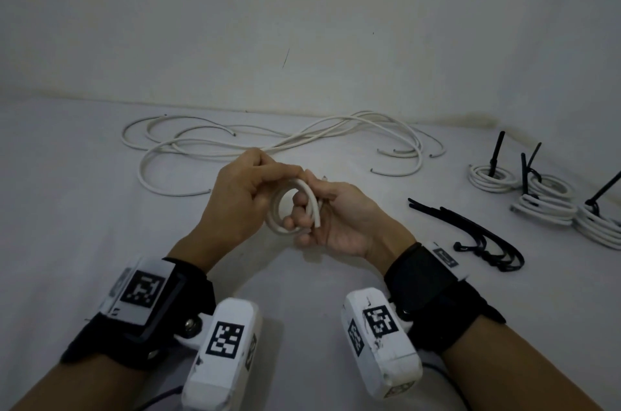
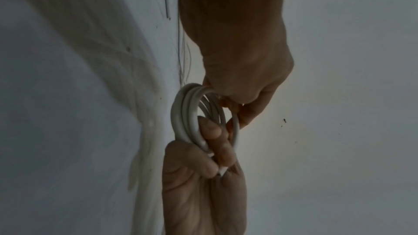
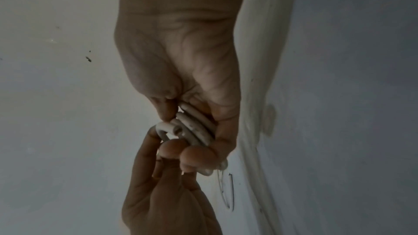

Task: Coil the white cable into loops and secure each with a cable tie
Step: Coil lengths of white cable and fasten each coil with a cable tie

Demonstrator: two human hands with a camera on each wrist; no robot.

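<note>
A small coil of white cable (image 1: 280, 209) is held above the table between both hands. My left hand (image 1: 285, 175), back up, pinches the coil's upper side with thumb and fingers. My right hand (image 1: 311, 209), palm up, curls its fingers round the coil's right side, where the cut cable end (image 1: 317, 224) sticks out. In the left wrist view the coil (image 2: 185, 113) has several turns, with my left hand (image 2: 212, 153) below it and my right hand (image 2: 237, 99) above. In the right wrist view my right hand (image 3: 183, 135) cups the coil (image 3: 196, 128) and my left hand (image 3: 162, 158) touches it from below.
Loose white cable pieces (image 1: 268, 141) sprawl across the back of the white table (image 1: 67, 192). A bunch of black cable ties (image 1: 477, 236) lies to the right of my right hand. Several tied coils (image 1: 537, 199) sit at the far right. A wall stands behind.
</note>
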